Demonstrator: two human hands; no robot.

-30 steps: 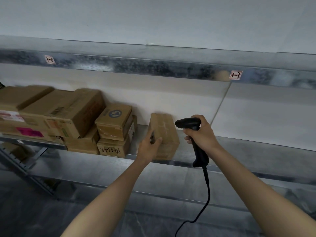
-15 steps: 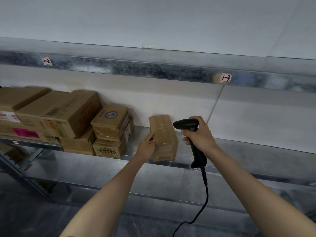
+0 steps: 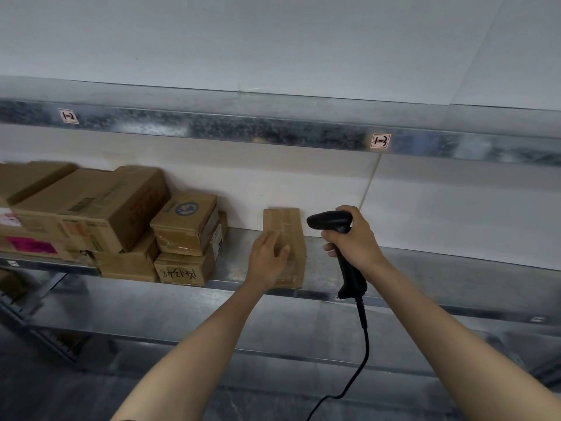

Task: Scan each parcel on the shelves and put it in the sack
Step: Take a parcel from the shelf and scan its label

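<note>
Left hand [image 3: 268,258] grips the small brown cardboard parcel [image 3: 293,232] on the grey metal shelf [image 3: 425,268], thumb across its front; right hand [image 3: 355,238]'s wrapped round the black corded scanner [image 3: 329,221].

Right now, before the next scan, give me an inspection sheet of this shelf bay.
Surface: metal shelf, parcels standing on it.
Job's things: lone parcel upright, apart from the stacked boxes at left; scanner points left toward it; sack not in view.
Clutter: nothing seen.
Hands: left hand on the lone parcel, grip blurred; right hand grips the scanner handle.
Cables: scanner cable hangs from the handle and runs out of frame below.
Surroundings: white wall; upper rail with tags 1-2 and 1-3.
</note>
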